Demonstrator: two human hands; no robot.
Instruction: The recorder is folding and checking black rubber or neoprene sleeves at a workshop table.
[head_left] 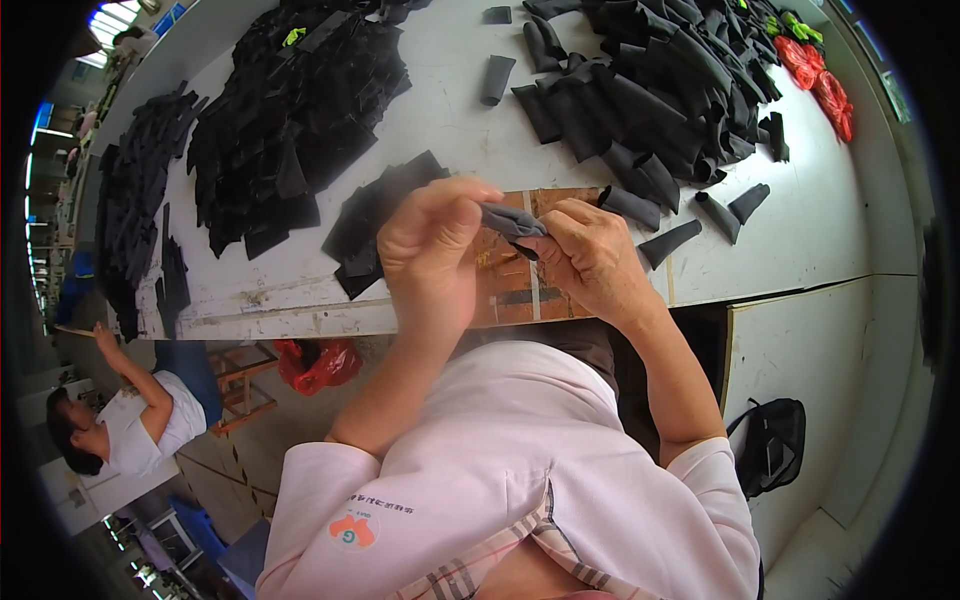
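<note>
Between my two hands, above the near edge of the white table [450,130], is a small dark grey fabric piece [513,221], folded and bunched. My right hand [595,255] pinches its right end between thumb and fingers. At the other end, the curled fingers of my left hand [435,240] close on the cloth, partly hiding it. Below the hands lies a brown, worn patch [505,290] on the tabletop. A stack of flat black fabric pieces [350,225] lies just left of my left hand. Several rolled, tube-like dark pieces [632,207] lie beside my right hand.
Large heaps of flat black pieces [290,130] cover the table's left, with a pile of tube-like pieces [640,100] at the far right. Red plastic bags [815,80] lie along the right wall. Another person [150,420] sits at the lower left. A black bag [775,440] hangs at right.
</note>
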